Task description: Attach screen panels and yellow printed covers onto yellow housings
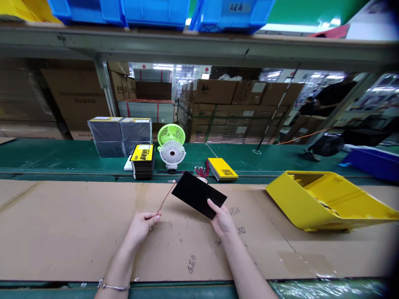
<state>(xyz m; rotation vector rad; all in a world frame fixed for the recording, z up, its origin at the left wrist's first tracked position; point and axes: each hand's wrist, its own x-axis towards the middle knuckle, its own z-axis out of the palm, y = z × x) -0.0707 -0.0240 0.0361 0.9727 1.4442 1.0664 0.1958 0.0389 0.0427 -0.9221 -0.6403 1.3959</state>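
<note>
My right hand (222,219) holds a flat black rectangular panel (199,194) by its near right corner, thumb on top. The panel is tilted above the cardboard. From its far left corner a thin twisted red-and-dark wire (166,197) runs down to my left hand (144,226), which pinches the wire's end between thumb and fingers. Beyond the panel lies a bundle of red wires (202,169), beside a stack of yellow cards (222,168). Left of it stands a stack of black pieces (144,168) with a yellow printed card on top.
Cardboard (77,232) covers the bench. A yellow bin (299,203) stands at right. Behind are a white fan (172,154), a green fan (171,135) and grey wrapped stacks (123,135). Blue bins (156,14) sit on the shelf overhead. People (333,97) are in the background.
</note>
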